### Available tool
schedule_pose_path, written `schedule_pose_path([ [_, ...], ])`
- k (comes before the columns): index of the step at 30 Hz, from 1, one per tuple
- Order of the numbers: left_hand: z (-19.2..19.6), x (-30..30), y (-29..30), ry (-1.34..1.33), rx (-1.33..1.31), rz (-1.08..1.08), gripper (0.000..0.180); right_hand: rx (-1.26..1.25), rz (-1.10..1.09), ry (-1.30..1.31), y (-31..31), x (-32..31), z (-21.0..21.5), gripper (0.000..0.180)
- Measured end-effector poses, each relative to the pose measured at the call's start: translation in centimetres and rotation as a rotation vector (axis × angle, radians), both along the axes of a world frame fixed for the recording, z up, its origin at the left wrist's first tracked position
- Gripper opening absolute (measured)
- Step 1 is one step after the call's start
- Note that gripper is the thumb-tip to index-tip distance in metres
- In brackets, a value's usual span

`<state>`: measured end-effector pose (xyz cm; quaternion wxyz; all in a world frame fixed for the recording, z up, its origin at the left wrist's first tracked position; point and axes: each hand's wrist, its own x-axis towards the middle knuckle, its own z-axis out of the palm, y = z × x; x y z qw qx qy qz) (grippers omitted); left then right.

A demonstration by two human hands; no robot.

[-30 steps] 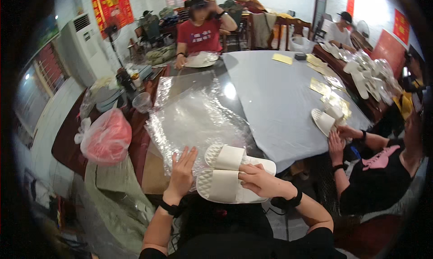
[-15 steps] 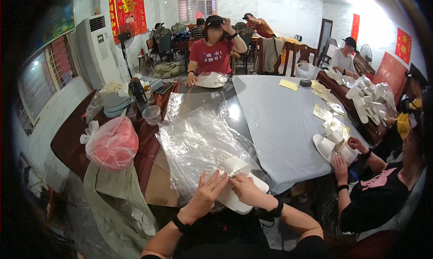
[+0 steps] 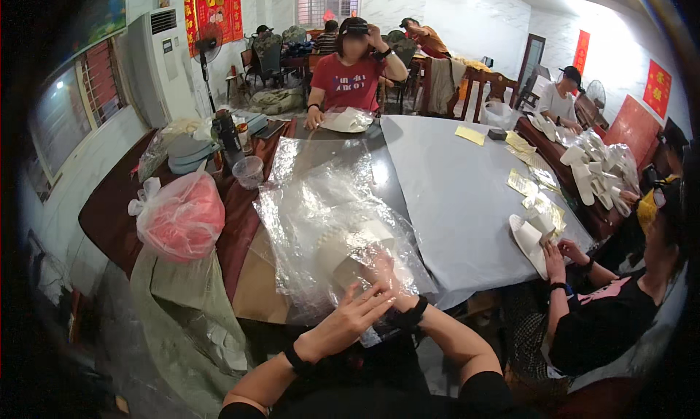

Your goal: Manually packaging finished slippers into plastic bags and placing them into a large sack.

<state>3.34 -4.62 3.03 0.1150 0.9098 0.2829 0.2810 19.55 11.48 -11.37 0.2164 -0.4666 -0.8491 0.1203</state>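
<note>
A pair of white slippers (image 3: 375,234) lies inside a clear plastic bag (image 3: 292,200) on the table in front of me. My right hand (image 3: 385,272) reaches into the bag up to about the wrist, against the near part of the slippers. Glare and film blur its fingers, so their grip is hidden. At the bag's near edge, my left hand (image 3: 357,314) lies with fingers stretched out, close to my right wrist and touching the film. It holds nothing that I can see.
Left stand a tied bag with pink contents (image 3: 182,222), a plastic cup (image 3: 249,172) and a dark bottle (image 3: 227,136). A grey cloth (image 3: 452,200) covers the table's right side. There a co-worker's hands (image 3: 558,262) handle slippers; another person (image 3: 350,83) sits opposite.
The slippers have moved away from me, from the bag's near edge to inside it. My right hand has gone into the bag with them; my left hand has shifted slightly nearer to me.
</note>
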Motion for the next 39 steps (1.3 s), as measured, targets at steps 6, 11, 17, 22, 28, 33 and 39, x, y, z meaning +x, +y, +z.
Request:
schedule_pose_path([
  [6,-1.4,-2.0,-1.7,0.113,0.083,0.057,0.061,-0.022,0.009,-0.034,-2.0,-4.3,6.3,0.037],
  [11,-2.2,-1.7,-1.0,0.168,0.116,0.005,0.065,0.241,-0.138,-0.036,1.4,-4.3,1.6,0.035],
  [17,-3.2,-2.8,-0.5,0.108,-0.092,-0.108,0.068,0.058,-0.047,0.185,1.6,-4.5,1.1,0.040],
  [22,-1.7,-5.8,-0.6,-0.062,-0.167,0.070,0.069,0.178,0.053,0.104,-3.6,-4.1,6.3,0.058],
  [28,-3.1,-6.6,1.1,0.058,-0.051,0.275,0.063,0.062,0.129,0.227,-8.2,2.1,4.1,0.072],
  [33,-6.6,-7.2,0.8,0.308,0.001,0.187,0.057,-0.197,0.089,-0.227,-13.8,7.6,8.2,0.068],
  [39,-5.7,-8.1,0.1,0.314,-0.060,0.153,0.060,-0.464,0.158,0.049,-14.9,13.6,13.7,0.029],
])
